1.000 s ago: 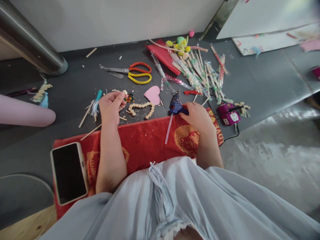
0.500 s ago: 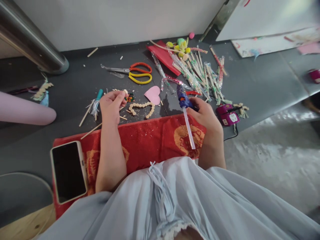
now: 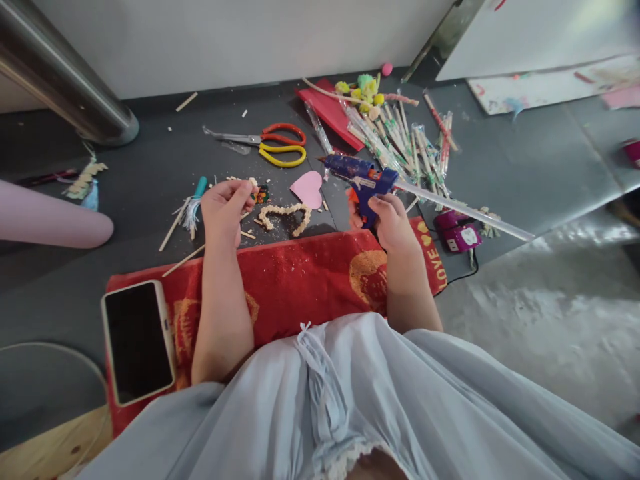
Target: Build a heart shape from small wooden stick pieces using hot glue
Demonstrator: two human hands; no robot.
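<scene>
My right hand [image 3: 387,223] is wrapped round the handle of a blue glue gun [image 3: 367,187]. Its nozzle points left, and a long clear glue stick [image 3: 465,210] sticks out of the back. My left hand [image 3: 226,203] is closed in a pinch on a small pale wooden piece [image 3: 253,183], partly hidden by the fingers. Just right of that hand, a heart-shaped outline of small wooden pieces [image 3: 285,211] lies on the dark surface. Behind it lies a pink paper heart [image 3: 307,189]. A small dark patterned item [image 3: 261,194] shows beside my left fingertips.
Scissors [image 3: 280,145] lie behind the hearts. Wrapped sticks [image 3: 400,143] and a red packet [image 3: 333,113] are piled at the back right. A red towel [image 3: 310,267] covers the front edge, with a phone [image 3: 139,343] on it. A purple plug block [image 3: 454,231] stands at right.
My right hand has turned the glue gun from pointing away to pointing left, and moved slightly left. The glue stick now extends to the right. My left hand has hardly moved.
</scene>
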